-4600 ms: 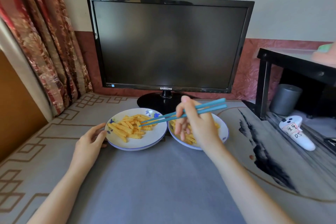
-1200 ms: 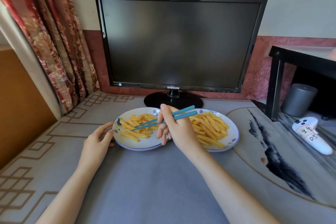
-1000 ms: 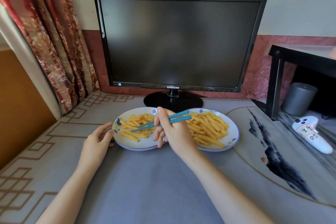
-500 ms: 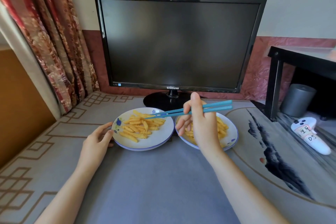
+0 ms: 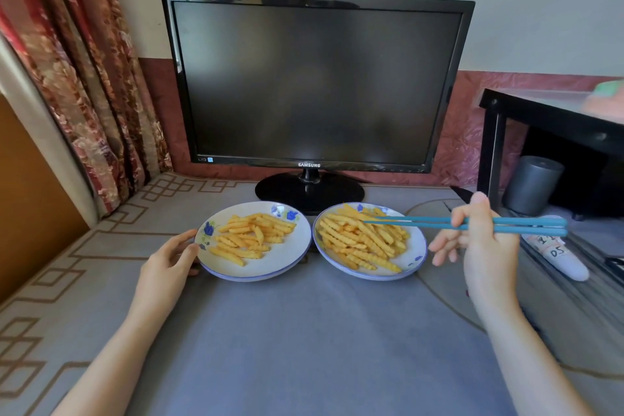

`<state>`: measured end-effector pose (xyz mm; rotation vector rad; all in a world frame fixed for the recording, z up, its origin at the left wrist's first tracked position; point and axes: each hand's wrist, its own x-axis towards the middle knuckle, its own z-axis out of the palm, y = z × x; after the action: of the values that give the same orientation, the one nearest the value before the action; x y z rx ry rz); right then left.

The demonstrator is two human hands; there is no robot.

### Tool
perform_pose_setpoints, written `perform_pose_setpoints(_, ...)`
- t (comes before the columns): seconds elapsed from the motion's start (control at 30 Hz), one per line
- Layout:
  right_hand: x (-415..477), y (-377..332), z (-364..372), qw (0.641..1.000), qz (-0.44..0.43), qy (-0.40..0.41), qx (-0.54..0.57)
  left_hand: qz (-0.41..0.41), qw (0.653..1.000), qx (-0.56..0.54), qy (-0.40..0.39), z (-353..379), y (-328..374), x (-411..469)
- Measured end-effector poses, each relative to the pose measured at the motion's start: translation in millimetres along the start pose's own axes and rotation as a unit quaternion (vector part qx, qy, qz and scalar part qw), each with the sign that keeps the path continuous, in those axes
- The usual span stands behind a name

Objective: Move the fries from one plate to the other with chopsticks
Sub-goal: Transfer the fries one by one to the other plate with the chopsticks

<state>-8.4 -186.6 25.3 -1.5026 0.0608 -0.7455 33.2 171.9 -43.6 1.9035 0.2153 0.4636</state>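
Two white plates with blue flowers stand side by side near the far edge of the grey surface, just in front of the foot of a dark monitor, their rims almost touching. The left plate carries the smaller heap of fries; the right plate carries the larger heap of fries. The right hand is raised beside the right plate, toward the surface's right edge, its fingers curled round a pair of blue chopsticks and grasping them about midway. The chopsticks lie nearly level, with their tips close together over the far part of the larger heap; whether they pinch a fry cannot be told. The left hand rests on the surface, fingers relaxed and touching the left plate's left rim, grasping nothing. A white controller lies at the right edge, and a patterned curtain hangs at the far left corner.
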Motion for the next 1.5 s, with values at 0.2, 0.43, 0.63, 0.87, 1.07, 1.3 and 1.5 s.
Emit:
perform_pose_setpoints(0.2,-1,3,-12,1.0,0.014,-0.001,-0.013,-0.005,1.0,0.001,0.0,0,1,0)
perform_pose_setpoints(0.43,0,-6,-10,1.0,0.015,-0.016,0.002,-0.001,1.0,-0.001,0.002,0,5,-4)
perform_pose_setpoints(0.63,-3,-16,22,0.997,0.008,-0.074,0.034,-0.005,1.0,-0.001,0.002,-1,3,-3)
perform_pose_setpoints(0.87,-19,-13,84,0.979,0.023,-0.2,0.018,-0.001,1.0,0.003,0.003,0,4,-3)
perform_pose_setpoints(1.07,-28,-7,120,0.964,0.028,-0.265,0.023,-0.002,1.0,0.0,0.002,0,2,-1)
perform_pose_setpoints(1.3,-37,5,131,0.96,0.038,-0.276,0.008,-0.006,1.0,-0.008,-0.003,-1,3,-2)
perform_pose_setpoints(1.5,-38,5,129,0.969,0.04,-0.245,0.012,-0.014,1.0,-0.016,-0.004,0,3,-2)
